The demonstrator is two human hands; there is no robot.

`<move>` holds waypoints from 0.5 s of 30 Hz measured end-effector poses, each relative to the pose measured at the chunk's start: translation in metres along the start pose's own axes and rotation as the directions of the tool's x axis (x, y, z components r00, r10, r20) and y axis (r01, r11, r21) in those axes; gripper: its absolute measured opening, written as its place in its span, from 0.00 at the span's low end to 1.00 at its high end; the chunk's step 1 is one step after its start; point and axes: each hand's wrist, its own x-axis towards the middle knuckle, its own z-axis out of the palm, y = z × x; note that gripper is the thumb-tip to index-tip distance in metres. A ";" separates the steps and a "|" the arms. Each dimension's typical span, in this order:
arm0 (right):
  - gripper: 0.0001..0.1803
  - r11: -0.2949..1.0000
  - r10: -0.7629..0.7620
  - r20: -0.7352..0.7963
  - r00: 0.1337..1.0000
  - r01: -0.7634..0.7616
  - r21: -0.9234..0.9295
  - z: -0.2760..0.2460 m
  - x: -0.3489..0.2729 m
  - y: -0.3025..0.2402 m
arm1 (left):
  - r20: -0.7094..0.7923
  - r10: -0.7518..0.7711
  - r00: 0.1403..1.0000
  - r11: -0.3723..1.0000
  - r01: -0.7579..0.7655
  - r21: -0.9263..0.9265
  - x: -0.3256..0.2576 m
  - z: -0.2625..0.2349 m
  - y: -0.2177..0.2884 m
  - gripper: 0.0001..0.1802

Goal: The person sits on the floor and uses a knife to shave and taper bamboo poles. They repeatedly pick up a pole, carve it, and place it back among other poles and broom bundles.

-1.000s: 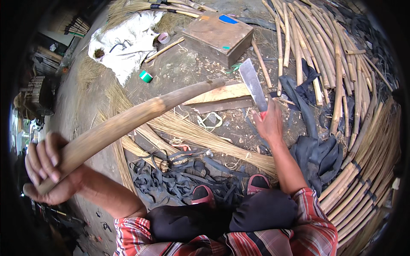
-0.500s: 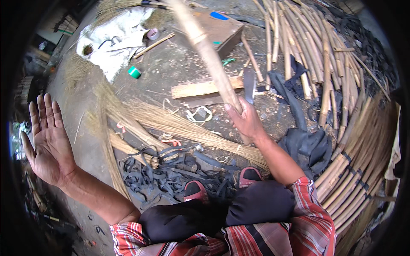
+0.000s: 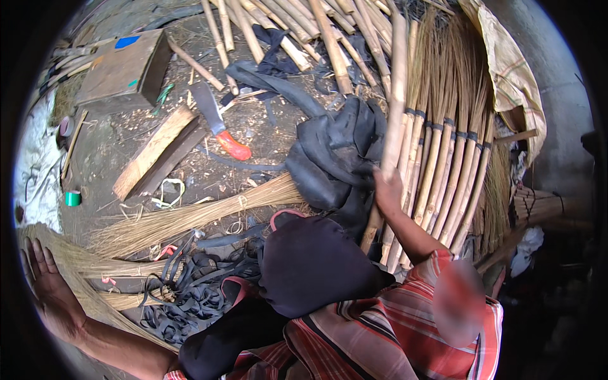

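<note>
My right hand [image 3: 387, 190] is closed around a thick bamboo pole [image 3: 397, 82]. The pole stands nearly upright in view, its lower end reaching down beside my knee. It passes in front of a row of finished stick brooms [image 3: 443, 171], their bamboo handles bound with black bands. Just left of that hand lies a heap of black rubber sheeting [image 3: 335, 152]. My left hand [image 3: 52, 294] is stretched out at the far left, palm showing and fingers spread, holding nothing. Below it spread the bristles of a broom-stick bundle [image 3: 69, 253].
A machete [image 3: 212, 111] with an orange handle lies beside a split wood block [image 3: 155, 152]. Farther back stands a wooden box [image 3: 123, 69]. Loose bamboo poles [image 3: 329, 44] fan out at the top. Black rubber strips [image 3: 196, 297] tangle near my feet; a green tape roll [image 3: 73, 199] lies left.
My view has swung to the right. The right hand has carried the bamboo pole from the middle across to the row of brooms. My left hand stays open, out to the side.
</note>
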 end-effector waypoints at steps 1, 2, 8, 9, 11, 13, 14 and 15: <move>0.21 1.000 -0.003 -0.080 0.997 0.004 0.015 -0.020 -0.008 0.025 | 0.023 -0.016 1.000 0.999 0.016 0.029 0.003 0.003 -0.008 0.37; 0.23 0.997 0.081 -0.092 0.992 -0.081 0.002 -0.038 -0.019 0.049 | 0.025 -0.047 0.999 0.999 0.047 0.023 0.005 0.005 -0.014 0.36; 0.22 0.938 0.282 -0.117 0.952 -0.299 -0.175 -0.076 -0.096 0.150 | 0.093 -0.205 0.974 0.978 0.200 0.061 0.020 0.015 -0.056 0.33; 0.21 0.931 0.316 -0.087 0.945 -0.326 -0.164 -0.075 -0.103 0.156 | 0.123 -0.211 0.970 0.976 0.201 0.088 0.023 0.013 -0.062 0.33; 0.30 0.863 0.344 -0.131 0.930 -0.368 -0.347 -0.069 -0.107 0.154 | 0.134 -0.265 0.955 0.963 0.257 0.076 0.028 0.006 -0.070 0.33; 0.37 0.720 0.256 -0.153 0.955 -0.294 -0.629 -0.062 -0.094 0.137 | 0.162 -0.276 0.948 0.959 0.261 0.107 0.033 -0.004 -0.072 0.32; 0.40 0.744 0.167 -0.167 0.972 -0.235 -0.626 -0.057 -0.080 0.122 | 0.148 -0.295 0.944 0.953 0.281 0.112 0.034 -0.009 -0.073 0.31; 0.38 0.749 -0.023 -0.143 0.990 -0.078 -0.658 -0.050 -0.061 0.104 | 0.201 -0.283 0.938 0.953 0.251 0.167 0.034 -0.014 -0.073 0.29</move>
